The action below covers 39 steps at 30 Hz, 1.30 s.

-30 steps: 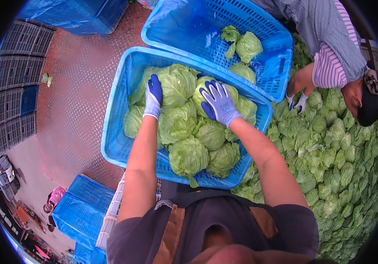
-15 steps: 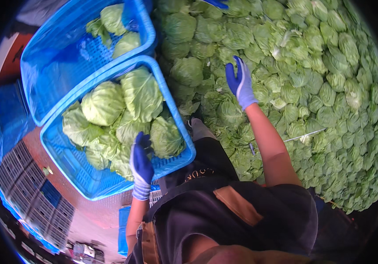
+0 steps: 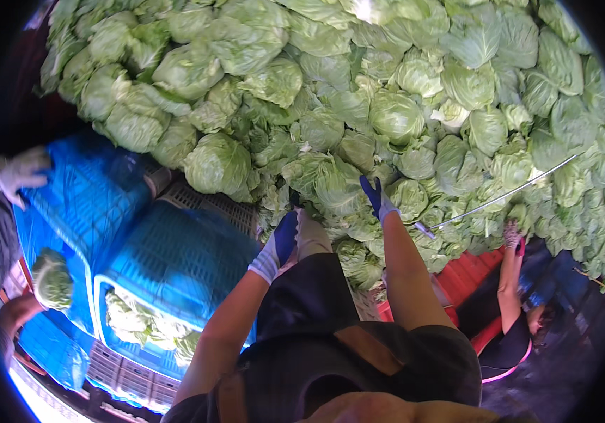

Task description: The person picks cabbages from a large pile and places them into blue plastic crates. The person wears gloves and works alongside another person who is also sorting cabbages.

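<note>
Right hand [image 3: 379,201] now on lettuce pile [image 3: 331,106], blue crates [image 3: 175,261] left

blue crates [image 3: 175,261], red crate [image 3: 468,271], co-worker's glove [image 3: 20,173]

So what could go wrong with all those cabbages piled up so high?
The right hand reaches into the foot of the cabbage pile, so pulling a low head might send others rolling down. The person's shoe stands right against loose heads and leaves, so a slip seems possible. Another person's gloved hand works close by and could get bumped.
</note>
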Tool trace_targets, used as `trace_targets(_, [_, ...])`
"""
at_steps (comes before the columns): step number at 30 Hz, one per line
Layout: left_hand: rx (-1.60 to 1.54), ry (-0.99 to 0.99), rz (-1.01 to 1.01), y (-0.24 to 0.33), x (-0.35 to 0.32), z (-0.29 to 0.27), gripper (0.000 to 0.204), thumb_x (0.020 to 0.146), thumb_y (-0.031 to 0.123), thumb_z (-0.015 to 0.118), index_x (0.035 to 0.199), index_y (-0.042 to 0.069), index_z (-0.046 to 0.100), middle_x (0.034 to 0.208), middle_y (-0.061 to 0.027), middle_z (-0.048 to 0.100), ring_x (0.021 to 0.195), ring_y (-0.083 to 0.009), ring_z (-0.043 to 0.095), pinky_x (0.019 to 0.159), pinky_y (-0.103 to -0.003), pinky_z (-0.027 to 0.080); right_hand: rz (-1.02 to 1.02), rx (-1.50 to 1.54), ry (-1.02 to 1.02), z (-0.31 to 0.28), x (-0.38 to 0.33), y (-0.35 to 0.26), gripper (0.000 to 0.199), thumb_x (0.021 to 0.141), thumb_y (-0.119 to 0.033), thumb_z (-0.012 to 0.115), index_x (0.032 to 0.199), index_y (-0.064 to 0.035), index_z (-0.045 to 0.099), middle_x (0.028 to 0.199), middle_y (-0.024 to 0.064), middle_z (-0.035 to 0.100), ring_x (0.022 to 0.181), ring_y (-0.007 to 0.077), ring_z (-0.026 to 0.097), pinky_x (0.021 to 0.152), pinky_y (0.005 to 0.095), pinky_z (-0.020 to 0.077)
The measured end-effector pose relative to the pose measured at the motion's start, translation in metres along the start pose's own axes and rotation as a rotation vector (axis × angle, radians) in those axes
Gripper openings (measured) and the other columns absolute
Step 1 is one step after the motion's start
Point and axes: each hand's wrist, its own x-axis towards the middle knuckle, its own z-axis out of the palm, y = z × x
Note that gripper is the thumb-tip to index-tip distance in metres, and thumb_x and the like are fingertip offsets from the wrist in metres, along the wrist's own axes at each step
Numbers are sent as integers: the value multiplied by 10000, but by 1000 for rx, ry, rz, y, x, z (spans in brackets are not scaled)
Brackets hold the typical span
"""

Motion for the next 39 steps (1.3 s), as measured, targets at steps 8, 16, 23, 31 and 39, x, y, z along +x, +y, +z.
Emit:
trace_targets(8, [-129,114,142,-72,191,38,523,1060,269,502,1534,73,397,1247,-16,562,1030,-109,528,887,-251,469,-333,185,-22,20,66,58,560,998,-373,638,1416,-13,544,1336,85,627,1246,183,560,1068,325,418])
trace_targets(16, [739,134,958,72,8,111,444,958,175,658,1365,19,575,1223,-199,631,1125,-353,600,987,-423,481,-125,1162,-611,-51,-32,9,536,1049,-425,452,1433,-63,544,1293,92,677,1159,265,658,1115,425,455])
trace_targets(23, [804,235,903,208,-125,104,831,812,496,809,1365,-56,528,1288,-323,573,1217,-474,541,1013,-493,459,-375,1175,-712,-5,-104,-69,596,1076,-467,374,1522,-76,433,1517,115,501,1339,287,527,1158,459,408])
trace_targets(31, [467,503,981,115,-326,3,907,818,483,806,1459,-33,425,1408,-252,513,1324,-390,508,1142,-441,373,-516,445,-794,74,-287,-120,625,1076,-498,371,1538,-78,406,1551,122,458,1369,297,494,1167,471,395])
trace_targets(39, [-1022,-25,1073,-224,-523,-189,583,1088,394,462,1556,54,385,1541,-83,486,1413,-201,459,1217,-387,319,-290,-675,-1353,289,-560,-22,610,1082,-379,399,1629,-189,208,1541,151,431,1338,260,513,1061,410,468])
